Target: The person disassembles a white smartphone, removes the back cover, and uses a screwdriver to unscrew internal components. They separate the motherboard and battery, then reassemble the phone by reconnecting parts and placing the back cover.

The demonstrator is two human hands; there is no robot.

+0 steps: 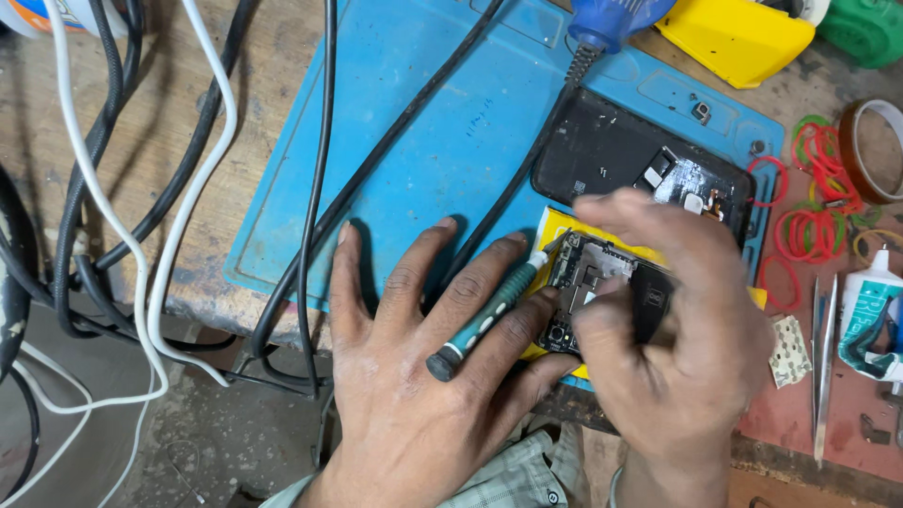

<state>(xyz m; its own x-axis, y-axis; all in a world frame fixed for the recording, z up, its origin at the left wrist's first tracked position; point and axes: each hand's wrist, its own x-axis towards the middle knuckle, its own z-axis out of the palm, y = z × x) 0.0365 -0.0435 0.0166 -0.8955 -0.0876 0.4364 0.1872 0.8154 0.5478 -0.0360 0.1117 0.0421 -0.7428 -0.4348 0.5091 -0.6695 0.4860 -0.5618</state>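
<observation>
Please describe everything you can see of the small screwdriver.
The screwdriver is slim, with a teal ribbed handle, a black end cap and a thin silver shaft. It lies slanted between the fingers of the left hand, cap toward the wrist, tip pointing up-right at a corner of the opened phone. The right hand rests on that phone, not on the tool.

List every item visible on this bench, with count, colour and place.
Work mat: one, blue, centre.
Opened phone: one, dark, under the hands.
Phone back cover: one, black, on the mat's right.
Screwdriver: one, teal and black, between left fingers.
Cables: several, black and white, left side.
Rubber bands: many, red and green, right.
Tweezers: one, metal, right.
Tape roll: one, amber, far right.
Glue bottle: one, white, right edge.
Left hand: holding the screwdriver.
Right hand: on the opened phone.
</observation>
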